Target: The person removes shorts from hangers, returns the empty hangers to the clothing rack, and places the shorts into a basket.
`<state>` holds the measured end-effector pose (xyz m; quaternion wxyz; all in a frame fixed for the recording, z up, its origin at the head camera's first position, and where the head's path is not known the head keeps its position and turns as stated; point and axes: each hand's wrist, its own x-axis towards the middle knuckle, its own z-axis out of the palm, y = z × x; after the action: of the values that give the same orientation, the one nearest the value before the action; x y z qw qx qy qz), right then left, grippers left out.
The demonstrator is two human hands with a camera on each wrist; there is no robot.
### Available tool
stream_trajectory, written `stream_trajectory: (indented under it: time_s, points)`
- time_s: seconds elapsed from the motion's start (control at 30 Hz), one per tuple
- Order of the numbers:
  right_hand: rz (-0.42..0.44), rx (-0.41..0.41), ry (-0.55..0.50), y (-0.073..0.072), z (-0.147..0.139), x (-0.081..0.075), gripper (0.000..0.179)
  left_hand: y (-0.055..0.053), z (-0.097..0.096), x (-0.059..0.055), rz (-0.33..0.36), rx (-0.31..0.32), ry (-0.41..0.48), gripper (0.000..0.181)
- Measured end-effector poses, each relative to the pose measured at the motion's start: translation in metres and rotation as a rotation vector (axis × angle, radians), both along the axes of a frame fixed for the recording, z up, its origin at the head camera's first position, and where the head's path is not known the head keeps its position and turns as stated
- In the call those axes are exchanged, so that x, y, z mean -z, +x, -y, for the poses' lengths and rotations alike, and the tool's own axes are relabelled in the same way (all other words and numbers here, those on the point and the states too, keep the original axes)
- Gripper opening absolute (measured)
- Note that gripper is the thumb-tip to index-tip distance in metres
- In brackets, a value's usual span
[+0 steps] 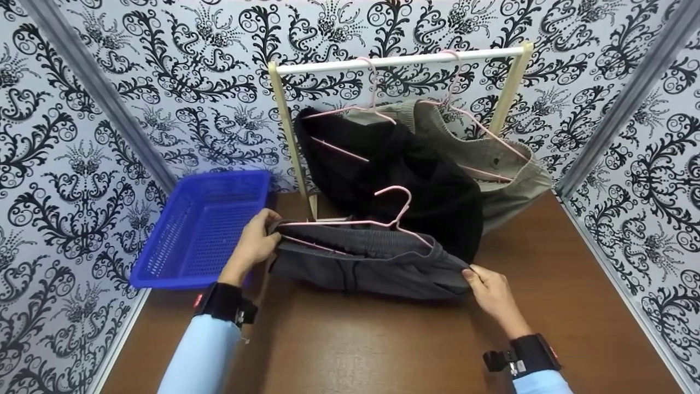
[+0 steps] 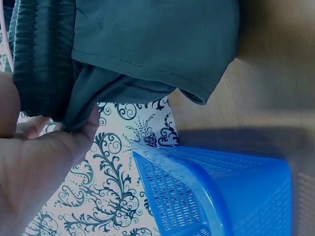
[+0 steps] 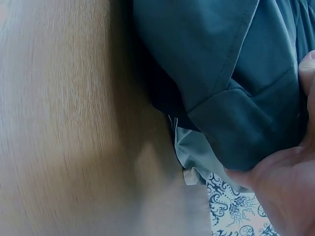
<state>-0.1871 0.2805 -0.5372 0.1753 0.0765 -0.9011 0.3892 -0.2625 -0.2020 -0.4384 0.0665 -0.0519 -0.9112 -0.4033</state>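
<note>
Dark grey shorts [image 1: 377, 273] with an elastic waistband and drawstring are held stretched between both hands above the table. A pink hanger [image 1: 355, 222] sits inside the waistband, its hook sticking up. My left hand [image 1: 257, 238] pinches the left end of the waistband near the hanger's tip; the left wrist view shows the gathered band [image 2: 44, 59] between thumb and fingers. At the opposite side my right hand [image 1: 489, 290] grips the shorts' right edge, and the cloth [image 3: 266, 113] folds over beside the thumb in the right wrist view.
Behind the shorts stands a rack with a white rail [image 1: 404, 59]. Black clothing [image 1: 394, 164] and a beige garment [image 1: 492, 148] hang from it on pink hangers. A blue plastic basket [image 1: 153, 282] sits at the left, by the patterned wall [image 1: 208, 98]. The table [image 1: 355, 350] is brown wood.
</note>
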Motion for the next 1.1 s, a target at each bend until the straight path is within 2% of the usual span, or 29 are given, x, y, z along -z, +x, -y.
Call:
stream_trajectory:
  time_s: [0.27, 0.5, 0.67, 0.83, 1.1]
  points:
    - [0.054, 0.011, -0.028, 0.001, -0.004, -0.001, 0.016, 0.000, 0.008, -0.001, 0.009, 0.039, 0.208, 0.020]
    - [0.075, 0.018, -0.039, 0.001, -0.004, -0.001, 0.015, -0.002, 0.014, 0.003, 0.073, 0.027, 0.322, 0.026]
    - [0.101, 0.017, -0.048, 0.001, -0.001, -0.001, 0.021, -0.002, 0.012, 0.004, 0.105, 0.014, 0.318, 0.035]
    - [0.111, 0.024, -0.049, 0.002, -0.001, 0.000, 0.022, 0.001, 0.012, 0.005, 0.126, 0.044, 0.307, 0.038]
    - [0.145, 0.025, -0.076, 0.003, -0.002, 0.001, 0.025, 0.002, 0.018, 0.006, 0.186, 0.113, 0.402, 0.016]
